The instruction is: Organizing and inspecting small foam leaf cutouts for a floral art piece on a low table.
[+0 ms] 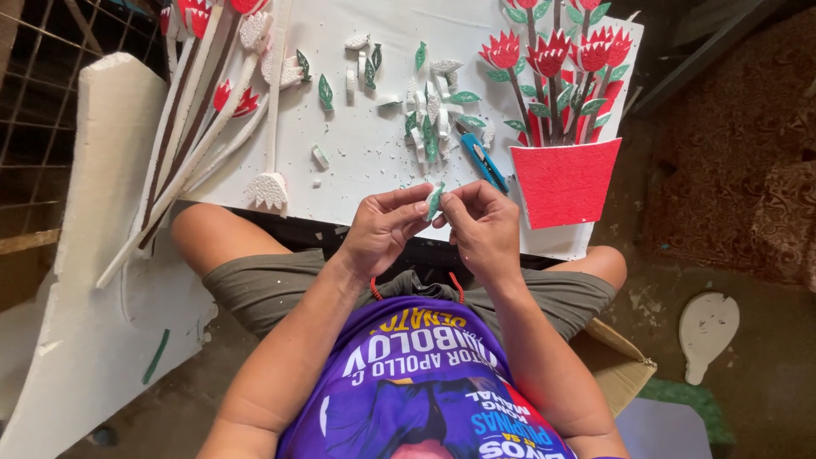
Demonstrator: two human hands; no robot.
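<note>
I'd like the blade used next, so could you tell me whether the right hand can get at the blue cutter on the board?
Probably yes: the blue cutter lies uncovered just beyond the right hand, though both hands pinch a leaf piece.

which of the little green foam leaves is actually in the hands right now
The green foam leaf pinched between the fingertips of the left hand and right hand; the other leaves lie loose on the white board.

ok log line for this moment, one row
left hand: pinching small green-and-white foam leaf | right hand: pinching same leaf | nearby: blue cutter, red foam pot with tulips, white foam board
</note>
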